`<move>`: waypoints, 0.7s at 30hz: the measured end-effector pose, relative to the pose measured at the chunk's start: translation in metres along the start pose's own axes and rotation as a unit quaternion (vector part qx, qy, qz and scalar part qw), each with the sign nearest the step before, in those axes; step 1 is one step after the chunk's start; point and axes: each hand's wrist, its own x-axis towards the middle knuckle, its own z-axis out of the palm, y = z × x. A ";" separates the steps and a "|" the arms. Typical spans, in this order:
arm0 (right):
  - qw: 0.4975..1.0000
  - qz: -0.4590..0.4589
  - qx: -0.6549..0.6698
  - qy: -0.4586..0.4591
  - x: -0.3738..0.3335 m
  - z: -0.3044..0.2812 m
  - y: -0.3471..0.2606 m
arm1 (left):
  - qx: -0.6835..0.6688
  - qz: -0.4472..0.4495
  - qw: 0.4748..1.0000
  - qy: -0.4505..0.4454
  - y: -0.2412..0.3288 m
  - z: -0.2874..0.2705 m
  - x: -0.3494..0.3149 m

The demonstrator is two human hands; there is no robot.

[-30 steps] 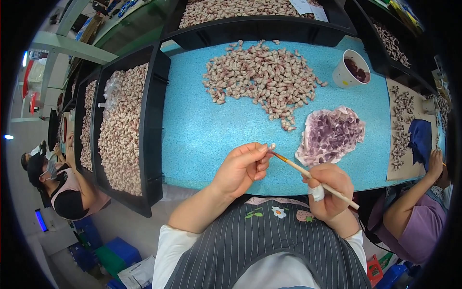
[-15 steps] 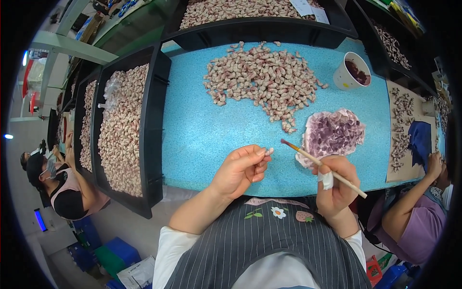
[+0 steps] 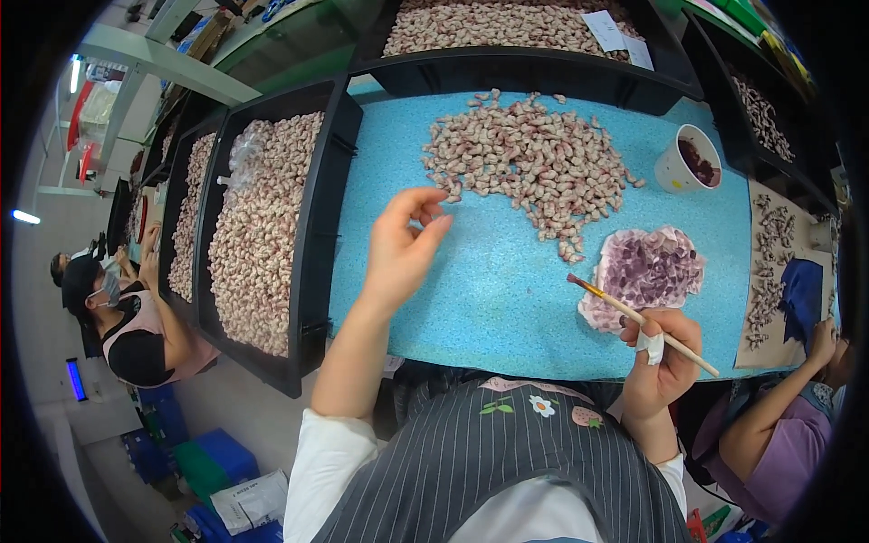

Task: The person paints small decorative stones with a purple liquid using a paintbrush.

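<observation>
A pile of small, pale, knobbly pieces with reddish tints (image 3: pixel 529 158) lies on the blue tabletop (image 3: pixel 507 312). My left hand (image 3: pixel 403 240) is at the pile's left edge, fingers curled and thumb apart, fingertips close to one outlying piece (image 3: pixel 450 189). I see nothing held in it. My right hand (image 3: pixel 665 362), white tape round one finger, grips a paintbrush (image 3: pixel 608 297) with a wooden handle and dark reddish tip pointing up-left. Beneath the brush lies a ruffled whitish-pink pad (image 3: pixel 647 267) with purple blotches. Beyond it stands a white cup (image 3: pixel 674 169) with dark red paint inside.
Black trays full of similar pieces stand at the left (image 3: pixel 312 271) and along the far edge (image 3: pixel 534 71). At the right, a brown board (image 3: pixel 756 271) carries darker pieces beside a blue cloth (image 3: pixel 801 294). People sit on both sides.
My left hand has moved away from the brush, up and left to the pile; its pinch has opened and the small piece is gone from it. The whole view has shifted slightly.
</observation>
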 end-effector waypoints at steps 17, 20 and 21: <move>0.999 0.020 0.034 0.015 -0.002 -0.002 -0.002 | 0.009 -0.156 0.986 -0.064 0.002 0.027 0.001; 0.999 -0.024 0.041 -0.015 -0.001 -0.002 -0.003 | -0.236 -0.222 0.943 -0.076 0.002 0.049 -0.028; 0.999 -0.024 0.044 -0.022 0.000 -0.001 -0.007 | -0.237 -0.222 0.942 -0.078 0.000 0.056 -0.036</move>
